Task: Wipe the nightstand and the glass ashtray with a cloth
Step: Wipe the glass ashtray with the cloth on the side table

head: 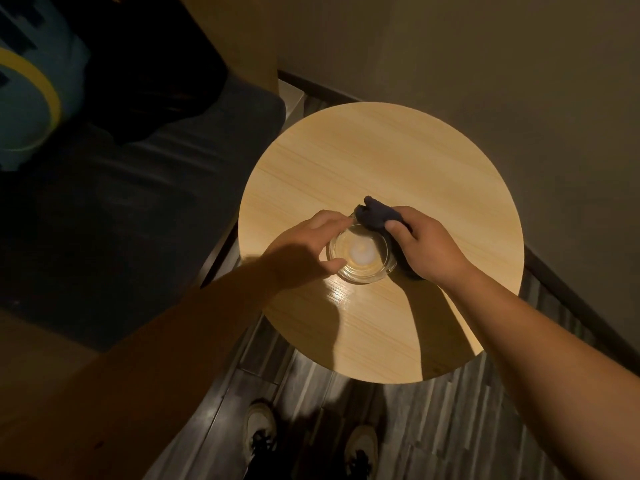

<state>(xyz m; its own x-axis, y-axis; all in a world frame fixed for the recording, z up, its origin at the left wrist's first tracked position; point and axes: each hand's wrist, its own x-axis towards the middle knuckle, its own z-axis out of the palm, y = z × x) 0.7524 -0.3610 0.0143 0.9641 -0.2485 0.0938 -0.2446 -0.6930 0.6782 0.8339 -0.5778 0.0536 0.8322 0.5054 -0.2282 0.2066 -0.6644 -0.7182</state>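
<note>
If grip slips, glass ashtray (pixel 361 257) could skid toward near edge of nightstand (pixel 381 161) and drop to floor. Left hand (pixel 304 249) pinching ashtray rim, steadying; right hand (pixel 427 245) clenched on dark cloth (pixel 375 216) pressed against far-right rim. Ashtray clear, round, thick-walled, pale centre; sits near middle, slightly toward near edge.

A bedroom: round wooden nightstand (pixel 381 161) beside a dark bed (pixel 138 202); grey plank floor (pixel 433 427).
</note>
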